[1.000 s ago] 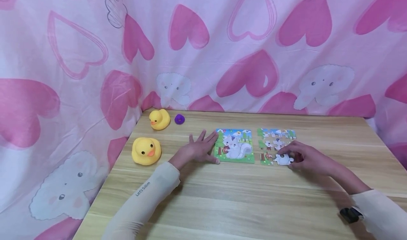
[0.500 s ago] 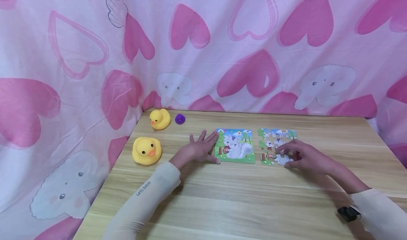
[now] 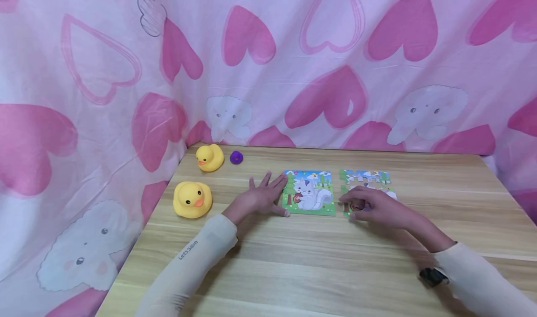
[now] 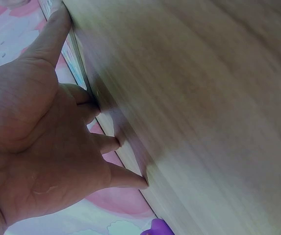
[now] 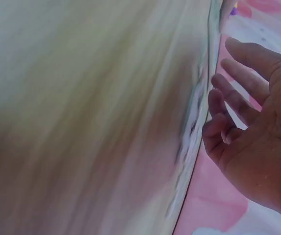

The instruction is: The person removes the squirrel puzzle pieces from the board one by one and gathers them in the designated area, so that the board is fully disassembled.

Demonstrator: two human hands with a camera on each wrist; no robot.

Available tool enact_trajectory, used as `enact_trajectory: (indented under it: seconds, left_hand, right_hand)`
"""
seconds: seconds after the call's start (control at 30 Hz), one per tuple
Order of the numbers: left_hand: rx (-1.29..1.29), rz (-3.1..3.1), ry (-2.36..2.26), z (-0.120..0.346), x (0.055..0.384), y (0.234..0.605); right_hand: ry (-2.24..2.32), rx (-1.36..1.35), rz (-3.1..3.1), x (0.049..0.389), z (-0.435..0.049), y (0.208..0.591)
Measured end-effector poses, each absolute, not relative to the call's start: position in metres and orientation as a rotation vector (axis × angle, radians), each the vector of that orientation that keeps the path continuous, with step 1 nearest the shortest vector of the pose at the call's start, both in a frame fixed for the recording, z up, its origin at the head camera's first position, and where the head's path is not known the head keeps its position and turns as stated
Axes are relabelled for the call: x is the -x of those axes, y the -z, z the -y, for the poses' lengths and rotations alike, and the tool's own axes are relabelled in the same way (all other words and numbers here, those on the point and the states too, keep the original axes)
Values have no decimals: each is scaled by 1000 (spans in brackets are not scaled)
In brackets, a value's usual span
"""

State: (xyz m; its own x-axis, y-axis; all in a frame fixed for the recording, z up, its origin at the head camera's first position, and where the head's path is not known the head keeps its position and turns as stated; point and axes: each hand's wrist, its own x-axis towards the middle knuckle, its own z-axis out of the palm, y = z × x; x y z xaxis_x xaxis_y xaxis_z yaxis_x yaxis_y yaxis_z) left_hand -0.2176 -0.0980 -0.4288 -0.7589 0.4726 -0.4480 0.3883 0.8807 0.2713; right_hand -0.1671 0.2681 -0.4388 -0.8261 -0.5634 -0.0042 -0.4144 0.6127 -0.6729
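Note:
My left hand [image 3: 262, 198] lies with spread fingers at the left edge of a square picture board [image 3: 309, 204] showing a white squirrel. In the left wrist view, the left hand's [image 4: 47, 132] fingertips rest on the tabletop. To the board's right, jigsaw pieces of a matching picture lie in rows, with the back row [image 3: 367, 176] in view. My right hand [image 3: 379, 207] is over the front rows and hides part of them. Its thumb and index finger are around a front-left piece [image 3: 356, 206]. The right wrist view shows this hand [image 5: 272, 117] with loosely bent fingers and nothing between them.
Two yellow rubber ducks [image 3: 193, 200] stand on the left of the wooden table [image 3: 293, 270]. A small purple duck [image 3: 236, 157] is beside the farther one. A pink heart-patterned curtain [image 3: 268, 88] hangs behind the table's far edge and along its left side.
My right hand has moved left, from the white front piece to the front-left piece. The white piece was slid left against the others beforehand. My left hand has stayed put.

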Motion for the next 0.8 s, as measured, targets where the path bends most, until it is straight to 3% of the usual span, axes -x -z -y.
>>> enact_trajectory:
  seconds: [0.8]
  left_hand:
    - [-619,-2542,-186,96,216,421]
  right_hand:
    - [678,689,-2830,164,-196,431]
